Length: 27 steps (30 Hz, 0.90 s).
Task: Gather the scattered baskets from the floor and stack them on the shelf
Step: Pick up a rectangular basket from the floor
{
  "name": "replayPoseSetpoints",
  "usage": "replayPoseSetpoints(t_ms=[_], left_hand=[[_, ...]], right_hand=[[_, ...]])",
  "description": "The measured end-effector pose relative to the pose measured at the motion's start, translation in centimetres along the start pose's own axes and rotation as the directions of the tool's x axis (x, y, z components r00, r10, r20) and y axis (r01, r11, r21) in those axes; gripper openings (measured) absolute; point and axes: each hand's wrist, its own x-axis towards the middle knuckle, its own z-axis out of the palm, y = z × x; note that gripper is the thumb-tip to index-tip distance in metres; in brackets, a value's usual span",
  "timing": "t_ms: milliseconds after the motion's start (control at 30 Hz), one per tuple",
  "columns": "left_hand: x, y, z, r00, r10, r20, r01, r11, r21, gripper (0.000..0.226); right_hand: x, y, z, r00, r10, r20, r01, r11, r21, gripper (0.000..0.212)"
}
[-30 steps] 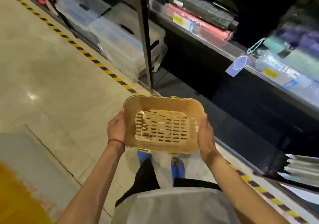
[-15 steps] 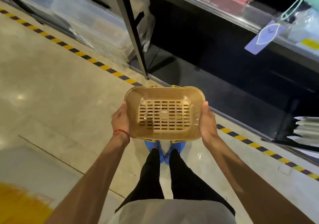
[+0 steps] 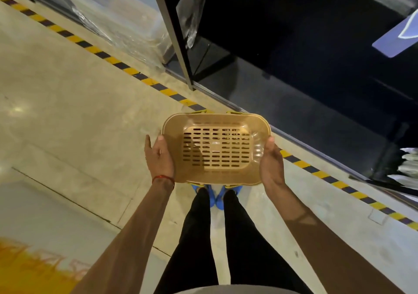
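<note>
With the left hand (image 3: pixel 159 158) and right hand (image 3: pixel 271 161) each gripping 1 end of the basket (image 3: pixel 214 150), a loosened hold could drop it short of the shelf (image 3: pixel 305 103) ahead.

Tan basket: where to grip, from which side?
The short end walls, from left and right, thumbs over the rim, as the left hand and right hand do. The basket is roughly level, mouth up, long axis across, with a lipped rim.

Nothing legible: the blue hanging tag (image 3: pixel 393 41) and yellow floor marking (image 3: pixel 34 268) are blurred.
</note>
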Motion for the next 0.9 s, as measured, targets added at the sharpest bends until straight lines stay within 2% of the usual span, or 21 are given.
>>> replayPoseSetpoints(t_ms=[100,333,533,767,900], left_hand=[[0.6,-1.2,0.4,0.998,0.009,0.066,-0.011,0.999,0.041,0.052],[1.0,-1.9,1.6,0.994,-0.041,0.099,0.034,0.997,0.064,0.051],[2.2,-2.5,1.9,0.992,-0.026,0.123,0.019,0.998,0.06,0.046],[1.9,-2.0,1.0,0.989,-0.028,0.148,-0.008,0.973,0.232,0.052],[-0.5,-1.8,-0.8,0.98,0.111,0.167,-0.174,0.884,0.434,0.06]], right_hand=[[1.4,1.0,0.2,0.999,-0.008,0.043,0.008,1.0,0.002,0.049],[4.0,3.6,0.5,0.998,0.043,0.039,-0.043,0.999,-0.008,0.05],[5.1,3.9,0.2,0.994,0.041,0.098,-0.037,0.998,-0.049,0.065],[2.9,1.4,-1.4,0.981,-0.057,0.187,0.11,0.951,-0.289,0.058],[0.2,0.5,-3.6,0.945,-0.274,0.177,0.326,0.794,-0.513,0.06]])
